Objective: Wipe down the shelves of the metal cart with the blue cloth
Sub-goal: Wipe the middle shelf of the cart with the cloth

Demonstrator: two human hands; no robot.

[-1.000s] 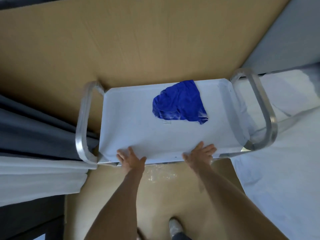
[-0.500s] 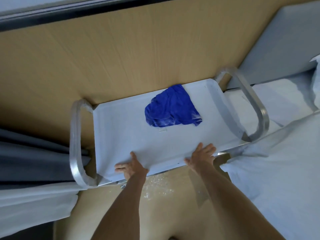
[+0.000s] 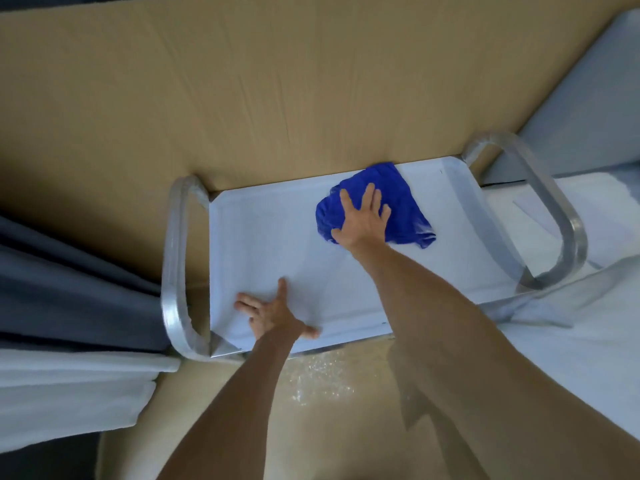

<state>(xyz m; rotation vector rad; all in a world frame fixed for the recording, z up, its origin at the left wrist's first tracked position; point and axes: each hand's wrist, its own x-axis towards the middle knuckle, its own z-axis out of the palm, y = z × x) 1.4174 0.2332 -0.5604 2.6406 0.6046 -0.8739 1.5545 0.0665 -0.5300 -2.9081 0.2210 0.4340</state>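
— Where is the blue cloth relative to the hands?

— Directly under the right hand, which lies flat on it with fingers spread, pressing rather than pinching. It sits bunched on the top shelf of the metal cart, toward the far side and to the right of the left hand.

— And the left one?

— Open too, fingers splayed, palm down on the shelf's near rim, well apart from the cloth (it looks like a brace, though that's my reading).

— So which way does the wipe have to go?

— The shelf's long axis runs left to right between the two end handles. Most of the bare shelf lies to the left of the right hand and back toward the left hand, so I'd judge the stroke should sweep leftward along that axis, with the right hand doing it.
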